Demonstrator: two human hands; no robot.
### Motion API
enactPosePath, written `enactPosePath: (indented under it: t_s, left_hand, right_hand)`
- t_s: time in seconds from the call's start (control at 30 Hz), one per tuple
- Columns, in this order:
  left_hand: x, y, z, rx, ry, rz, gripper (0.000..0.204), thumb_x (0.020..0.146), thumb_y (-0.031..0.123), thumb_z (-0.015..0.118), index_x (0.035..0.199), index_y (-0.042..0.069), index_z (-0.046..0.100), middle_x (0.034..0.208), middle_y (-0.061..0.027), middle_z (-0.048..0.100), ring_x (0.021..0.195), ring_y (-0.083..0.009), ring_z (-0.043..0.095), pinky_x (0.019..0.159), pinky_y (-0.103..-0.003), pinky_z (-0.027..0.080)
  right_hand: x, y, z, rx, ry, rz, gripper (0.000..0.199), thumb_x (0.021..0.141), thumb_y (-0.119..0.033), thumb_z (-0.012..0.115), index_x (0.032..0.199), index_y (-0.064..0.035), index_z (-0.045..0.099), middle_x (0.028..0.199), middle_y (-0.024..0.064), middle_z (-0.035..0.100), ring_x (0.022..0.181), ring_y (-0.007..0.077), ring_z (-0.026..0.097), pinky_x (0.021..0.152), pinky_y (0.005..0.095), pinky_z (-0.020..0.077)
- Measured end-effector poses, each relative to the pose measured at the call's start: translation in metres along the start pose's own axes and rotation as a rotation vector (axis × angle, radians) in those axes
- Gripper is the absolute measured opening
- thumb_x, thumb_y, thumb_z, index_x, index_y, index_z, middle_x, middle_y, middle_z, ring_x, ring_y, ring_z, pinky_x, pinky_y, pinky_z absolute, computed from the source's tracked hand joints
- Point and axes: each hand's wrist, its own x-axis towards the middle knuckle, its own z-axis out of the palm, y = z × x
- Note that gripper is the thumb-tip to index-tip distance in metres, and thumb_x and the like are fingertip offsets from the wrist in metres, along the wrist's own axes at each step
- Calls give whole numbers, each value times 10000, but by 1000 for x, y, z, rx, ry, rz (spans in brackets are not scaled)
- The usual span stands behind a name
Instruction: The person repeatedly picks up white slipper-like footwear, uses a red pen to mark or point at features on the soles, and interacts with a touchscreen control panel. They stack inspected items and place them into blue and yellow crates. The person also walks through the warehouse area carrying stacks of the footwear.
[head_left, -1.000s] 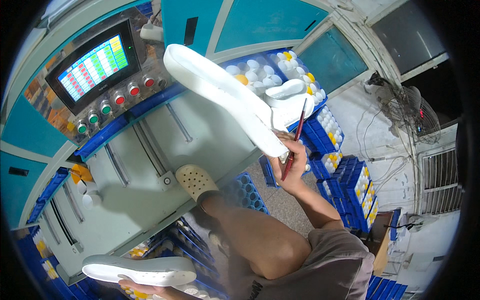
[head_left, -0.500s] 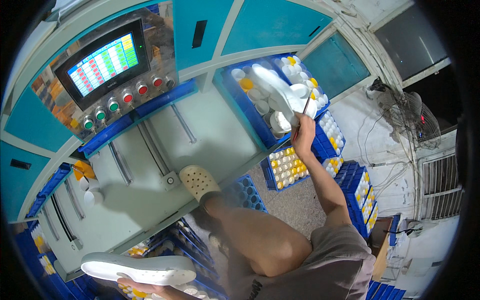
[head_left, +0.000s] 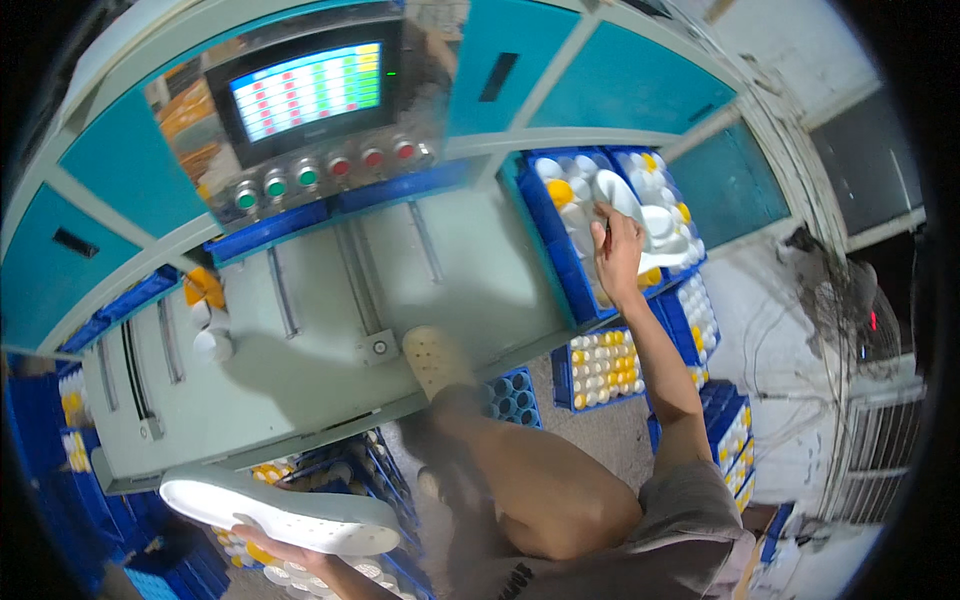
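Observation:
My left hand [head_left: 285, 550] grips a white clog-like shoe [head_left: 270, 508] from beneath at the lower left, its sole roughly level. At the upper right my right hand [head_left: 620, 248] is over a blue crate [head_left: 548, 215] of white and yellow cups. Its fingers are bent, and what they may hold is hidden. Close beyond the fingers, a second white shoe [head_left: 615, 188] lies over the cups, apparently resting on them. The thin dark rod seen earlier in this hand does not show now.
A pale machine bench [head_left: 310, 390] with metal rails carries a few cups [head_left: 212, 345] at the left. Above it are a lit screen [head_left: 310, 92] and push buttons. My foot in a beige clog [head_left: 430, 355] is at the bench edge. More crates [head_left: 603, 370] stand below.
My right hand has brought its shoe down onto the crate, and the thin rod has gone out of sight. The left hand still holds its shoe. The whole view has shifted.

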Motion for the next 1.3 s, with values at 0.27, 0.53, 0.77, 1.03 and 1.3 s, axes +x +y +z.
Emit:
enactPosePath:
  t_s: [0.27, 0.53, 0.77, 1.03, 1.3]
  left_hand:
    - [-8, -24, 20, 24, 14, 19, 751, 1031, 620, 341, 1532, 61, 332, 1417, -155, 550, 1186, -284, 623, 979, -419, 560]
    - [-25, -45, 58, -228, 56, -206, 688, 1062, 541, 327, 1543, 51, 271, 1441, -161, 515, 1181, -309, 623, 960, -463, 567]
    - [-25, -51, 66, -254, 80, -254, 693, 1047, 509, 406, 1519, 8, 319, 1424, -218, 525, 1203, -367, 605, 997, -498, 534]
    - [-31, -60, 56, -259, 74, -464, 604, 1035, 349, 459, 1489, -35, 349, 1388, -248, 544, 1200, -387, 603, 1013, -500, 516]
    - [-32, -65, 52, -226, 90, -514, 517, 1002, 261, 525, 1425, -23, 438, 1307, -200, 614, 1135, -345, 645, 990, -494, 528]
  right_hand:
    - [93, -179, 15, 647, 129, -425, 284, 859, -82, 707, 1143, -75, 708, 901, 52, 674, 825, 225, 608, 830, 347, 383]
    - [139, -239, 45, 622, 312, -444, 242, 849, -48, 706, 1089, -76, 719, 867, 20, 698, 774, 162, 610, 777, 349, 340]
    - [149, -237, 55, 586, 291, -438, 221, 869, -75, 703, 1088, -97, 723, 863, 5, 697, 781, 156, 602, 802, 348, 324]
    - [147, -237, 50, 638, 323, -426, 208, 867, -101, 717, 1075, -107, 719, 874, -20, 702, 802, 150, 601, 821, 358, 318]
    - [166, -252, 57, 607, 417, -518, 189, 925, -76, 655, 1101, -74, 722, 895, -15, 726, 798, 136, 609, 800, 344, 315]
